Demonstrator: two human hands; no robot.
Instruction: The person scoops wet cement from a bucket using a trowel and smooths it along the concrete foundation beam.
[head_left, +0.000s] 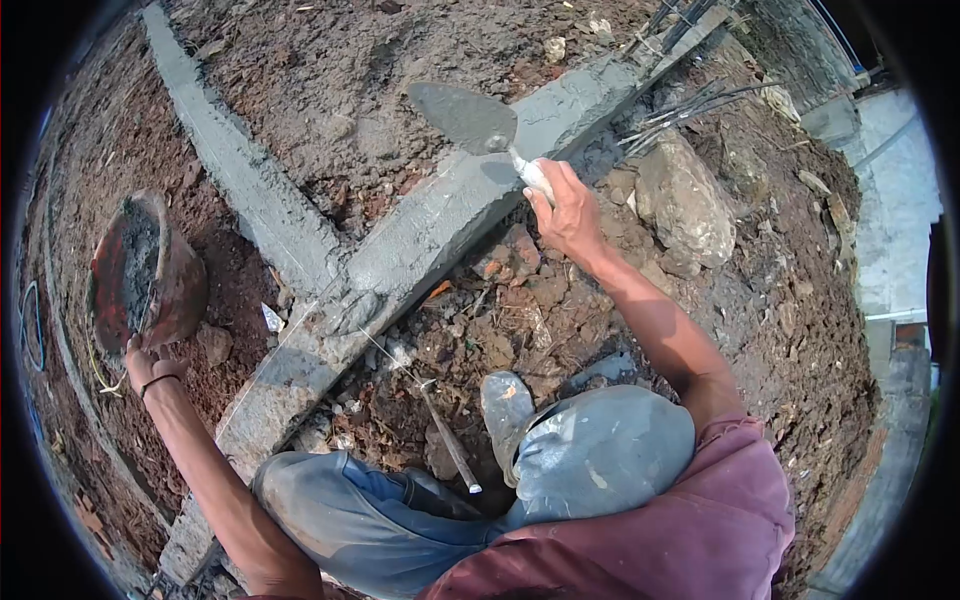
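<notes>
My right hand [572, 218] is closed around the pale handle of a trowel [463, 117]. The trowel's grey, mortar-coated blade points left above the concrete beam [430, 225], and its shadow falls on the beam's wet surface. On the left, my left hand [155, 368] grips the near rim of a worn reddish bucket [185, 285], which tilts on the soil. Grey mortar [140, 255] coats the inside of the bucket. A lump of wet mortar [350, 308] lies on the beam where a narrower beam [240, 165] joins it.
A large rock [688, 195] sits right of the beam, with thin metal rods [680, 118] nearby. A string runs to a short stake [450, 440] before my knees. Rough soil and stones surround the beams. A concrete surface [895, 200] lies far right.
</notes>
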